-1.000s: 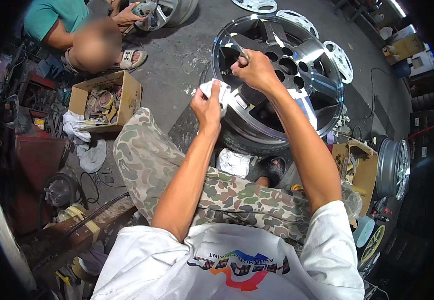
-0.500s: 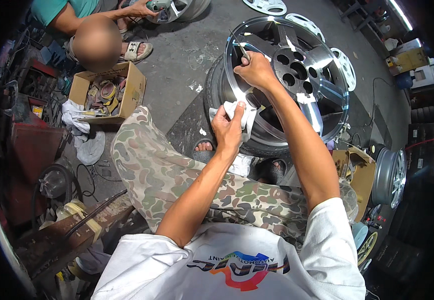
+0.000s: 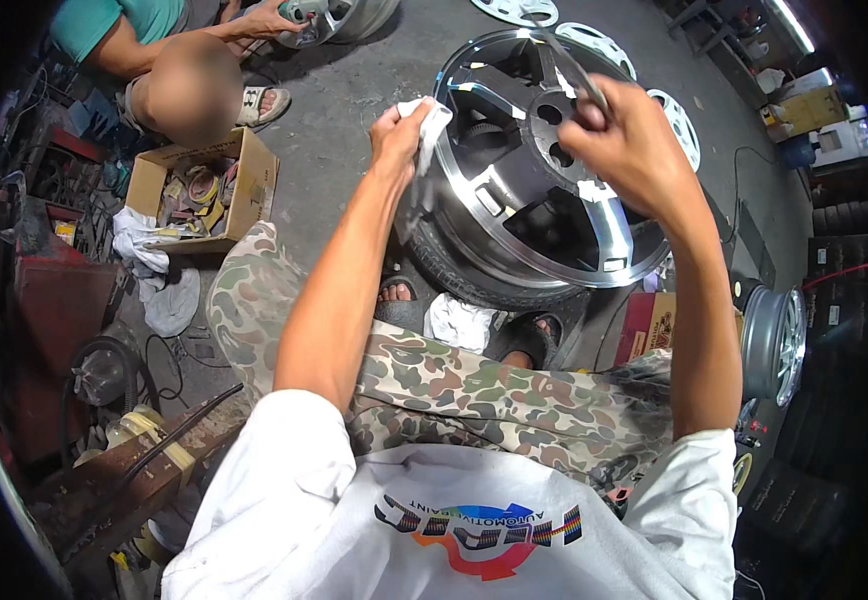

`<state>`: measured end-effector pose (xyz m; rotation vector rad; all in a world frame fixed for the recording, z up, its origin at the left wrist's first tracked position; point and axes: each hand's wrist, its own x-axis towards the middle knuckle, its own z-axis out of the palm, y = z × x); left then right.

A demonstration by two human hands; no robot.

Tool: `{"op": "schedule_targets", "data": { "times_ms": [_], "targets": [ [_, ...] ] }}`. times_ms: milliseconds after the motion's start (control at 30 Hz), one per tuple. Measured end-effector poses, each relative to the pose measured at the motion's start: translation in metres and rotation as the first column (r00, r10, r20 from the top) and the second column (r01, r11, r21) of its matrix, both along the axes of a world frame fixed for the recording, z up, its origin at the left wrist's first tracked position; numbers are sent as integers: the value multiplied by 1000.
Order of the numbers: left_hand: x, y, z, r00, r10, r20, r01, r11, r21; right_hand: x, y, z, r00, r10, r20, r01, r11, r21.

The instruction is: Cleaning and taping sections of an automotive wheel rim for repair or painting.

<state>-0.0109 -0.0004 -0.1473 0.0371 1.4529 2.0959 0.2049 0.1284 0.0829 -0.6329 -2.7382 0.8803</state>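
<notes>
The left hand's [image 3: 397,143] fingers pinch a folded white cloth [image 3: 432,128] at the left edge of a shiny, spoked car wheel [image 3: 532,145]; whether it touches the wheel is unclear. The right hand's [image 3: 636,142] fingers are curled around a thin, blurred blade-like tool [image 3: 576,72], over the wheel's right half. The wheel lies face up in front of the person, above a black tire [image 3: 451,272]. Beyond it are 3 white wheel covers [image 3: 689,130]. At upper left, a co-worker in a green shirt [image 3: 87,27] holds a power tool [image 3: 301,10].
</notes>
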Motion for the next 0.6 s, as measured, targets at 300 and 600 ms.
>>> {"op": "schedule_targets", "data": {
  "times_ms": [300,600],
  "targets": [
    [88,-37,-17,997,47,64,-55,990,129,119,-38,-37,927,261,268,-158,923,-350],
    [168,-57,-9,992,44,117,-60,989,135,243,53,-76,961,-87,263,139,973,-184]
  ]
}}
